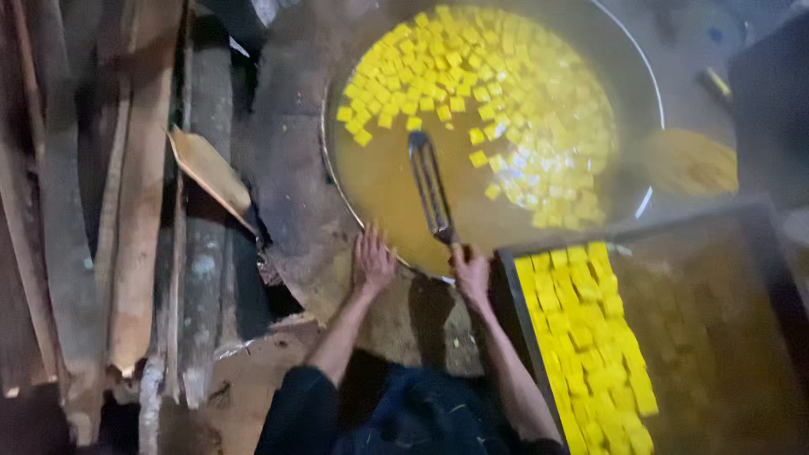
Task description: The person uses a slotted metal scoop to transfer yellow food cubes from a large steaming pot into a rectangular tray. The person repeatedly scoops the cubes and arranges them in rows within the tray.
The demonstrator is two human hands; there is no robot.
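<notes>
Right hand gripping long slotted metal spatula, blade in yellow liquid.

**Both arms out front, one hand flat, one hand clenched**

Left arm stretches forward, bare from the rolled dark sleeve, and the left hand lies palm down with fingers spread. Right arm runs alongside, angling slightly inward, wrist straight. The right hand is curled into a tight fist, knuckles up, close beside the left.
</notes>
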